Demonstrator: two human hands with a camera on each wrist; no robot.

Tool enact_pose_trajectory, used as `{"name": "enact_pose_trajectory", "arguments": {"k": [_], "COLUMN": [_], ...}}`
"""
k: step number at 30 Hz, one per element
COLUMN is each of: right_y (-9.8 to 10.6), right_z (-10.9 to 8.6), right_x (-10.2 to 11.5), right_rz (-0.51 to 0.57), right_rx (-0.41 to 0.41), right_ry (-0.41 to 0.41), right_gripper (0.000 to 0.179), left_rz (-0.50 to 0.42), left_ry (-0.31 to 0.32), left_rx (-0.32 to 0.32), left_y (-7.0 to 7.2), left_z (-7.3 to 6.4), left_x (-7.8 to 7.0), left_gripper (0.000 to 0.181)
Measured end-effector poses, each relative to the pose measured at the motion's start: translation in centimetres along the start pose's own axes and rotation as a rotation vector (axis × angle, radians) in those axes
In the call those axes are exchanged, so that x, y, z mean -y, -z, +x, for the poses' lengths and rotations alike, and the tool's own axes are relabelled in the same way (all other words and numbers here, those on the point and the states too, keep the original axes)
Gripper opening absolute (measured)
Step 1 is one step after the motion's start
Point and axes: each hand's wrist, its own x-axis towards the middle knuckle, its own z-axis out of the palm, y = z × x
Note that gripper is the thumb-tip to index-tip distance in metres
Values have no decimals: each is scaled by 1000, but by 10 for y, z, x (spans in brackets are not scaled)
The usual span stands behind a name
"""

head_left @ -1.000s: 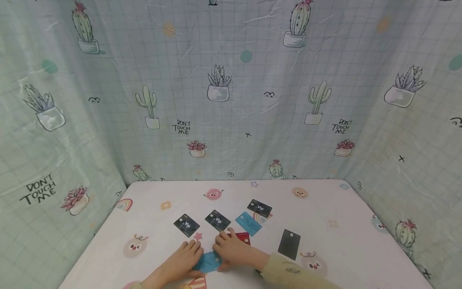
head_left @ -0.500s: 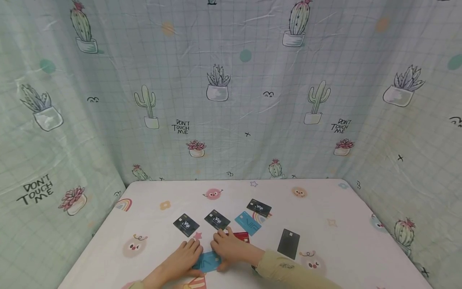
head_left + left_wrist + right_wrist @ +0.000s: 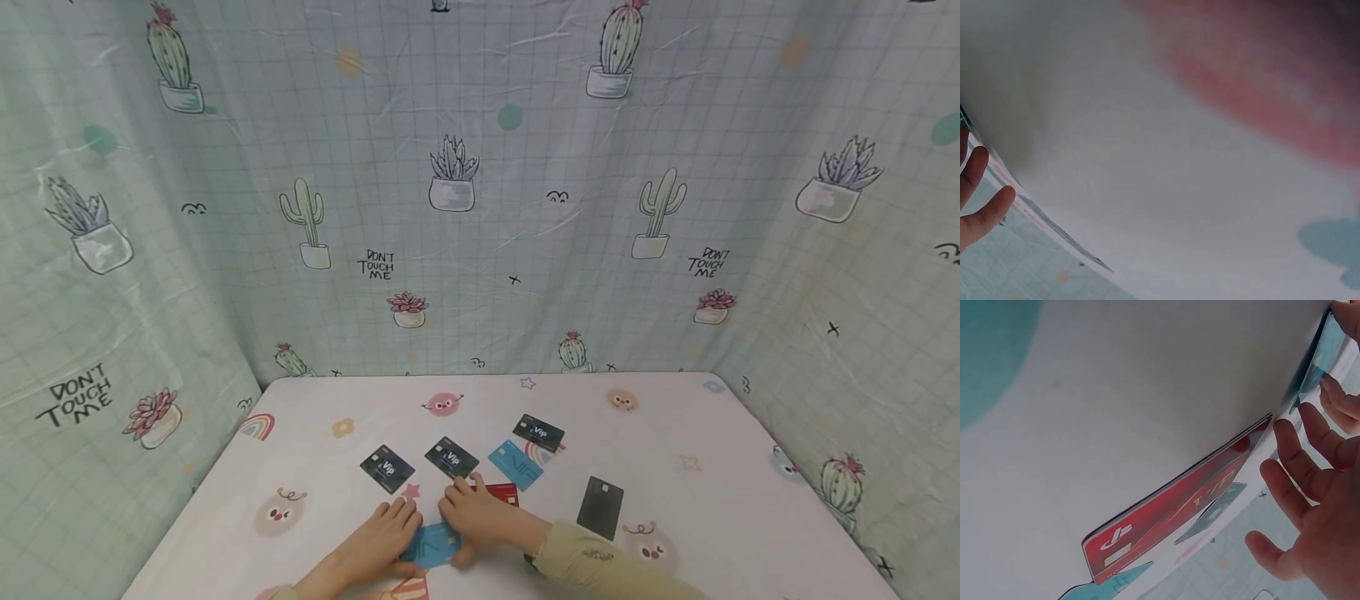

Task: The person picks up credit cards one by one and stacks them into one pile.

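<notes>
A blue card (image 3: 431,547) lies between my two hands near the front of the table. My left hand (image 3: 384,537) holds its left end, thumb at the near edge and fingers at the far edge. Its right end is held by my right hand (image 3: 480,518), thumb low and the other fingers spread above. In the right wrist view the blue card (image 3: 1329,347) shows at the upper right, beside those spread fingers (image 3: 1288,494). Just past the right hand lies a red card (image 3: 504,493) with gold lettering, partly covered. Only a few left fingertips (image 3: 1000,203) show in the left wrist view.
Two black VIP cards (image 3: 387,468) (image 3: 452,457) lie beyond the hands. Another blue card (image 3: 516,464) and a third black VIP card (image 3: 539,432) are farther right. A plain dark card (image 3: 600,507) lies beyond the right forearm. The right sleeve (image 3: 592,558) partly covers something dark.
</notes>
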Motion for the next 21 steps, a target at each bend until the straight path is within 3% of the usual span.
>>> {"name": "enact_pose_trajectory", "arguments": {"k": [9, 21], "right_y": [-3, -6], "right_z": [-3, -6], "right_x": [3, 3], "right_rz": [44, 69], "right_rx": [-26, -50], "right_ry": [-14, -18], "right_gripper": [60, 55], "left_rz": [-20, -40], "left_ry": [-7, 5], "left_rx": [-30, 19], "left_y": [1, 4], "left_z": [-1, -1], "left_x": [-1, -2], "left_gripper": [61, 63]}}
